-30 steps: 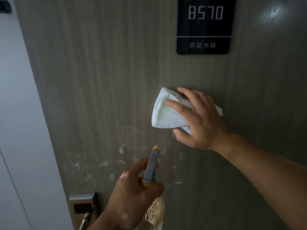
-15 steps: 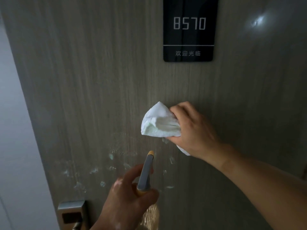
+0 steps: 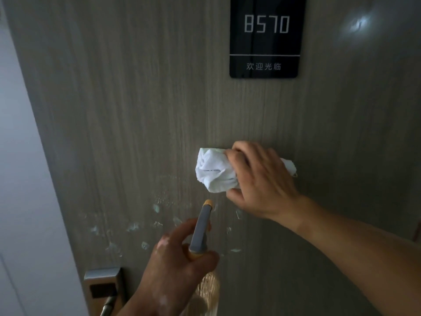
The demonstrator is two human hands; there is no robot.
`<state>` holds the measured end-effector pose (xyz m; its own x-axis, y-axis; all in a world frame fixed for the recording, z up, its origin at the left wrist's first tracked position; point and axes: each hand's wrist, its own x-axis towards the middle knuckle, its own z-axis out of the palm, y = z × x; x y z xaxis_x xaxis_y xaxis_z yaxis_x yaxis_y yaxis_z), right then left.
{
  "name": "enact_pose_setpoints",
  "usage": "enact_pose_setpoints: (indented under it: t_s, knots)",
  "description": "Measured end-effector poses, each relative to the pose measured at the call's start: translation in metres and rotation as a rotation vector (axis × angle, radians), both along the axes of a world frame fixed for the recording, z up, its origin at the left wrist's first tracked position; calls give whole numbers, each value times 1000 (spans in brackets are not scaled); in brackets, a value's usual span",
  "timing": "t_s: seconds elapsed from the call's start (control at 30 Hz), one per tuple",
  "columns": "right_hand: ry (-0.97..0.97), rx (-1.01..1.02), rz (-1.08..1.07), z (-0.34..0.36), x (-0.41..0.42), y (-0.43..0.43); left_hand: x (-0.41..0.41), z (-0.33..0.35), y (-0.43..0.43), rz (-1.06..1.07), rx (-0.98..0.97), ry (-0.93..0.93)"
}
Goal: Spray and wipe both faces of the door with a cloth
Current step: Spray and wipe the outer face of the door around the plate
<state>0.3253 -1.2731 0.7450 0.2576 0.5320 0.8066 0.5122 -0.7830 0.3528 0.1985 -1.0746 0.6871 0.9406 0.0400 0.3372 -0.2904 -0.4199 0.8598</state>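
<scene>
A grey wood-grain door (image 3: 127, 106) fills the view. My right hand (image 3: 259, 179) presses a bunched white cloth (image 3: 216, 172) flat against the door, just below its middle. Lower down, my left hand (image 3: 173, 267) grips a spray bottle (image 3: 200, 231) with a grey head and an orange nozzle tip, which points up at the door. Wet droplets and streaks (image 3: 136, 226) of spray mark the door to the left of and below the cloth. The bottle's clear body shows below my fingers.
A black number plate (image 3: 264, 37) reading 8570 is fixed high on the door. A metal lock plate with a lever handle (image 3: 102, 290) sits at the lower left. A pale wall (image 3: 20, 179) runs along the door's left edge.
The cloth went from flat under spread fingers to bunched in my right hand, dipped toward the droplets, then shifted back a little right. My left hand kept hold of the spray bottle.
</scene>
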Motion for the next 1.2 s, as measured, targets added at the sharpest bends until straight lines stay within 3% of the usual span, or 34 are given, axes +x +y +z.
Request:
enact_pose_setpoints:
  t_s: [0.17, 0.33, 0.67, 1.2]
  knots:
    - [-150, 10, 87, 11, 1, -11, -1, -5, 3, -12, -13, 4]
    - [-342, 199, 30, 39, 3, -15, 7, -8, 6, -32, 26, 32]
    - [-144, 168, 10, 22, 14, -9, 16, -4, 4, -46, -10, 20]
    - [-294, 188, 165, 34, 28, -10, 18, -1, 1, -80, -20, 15]
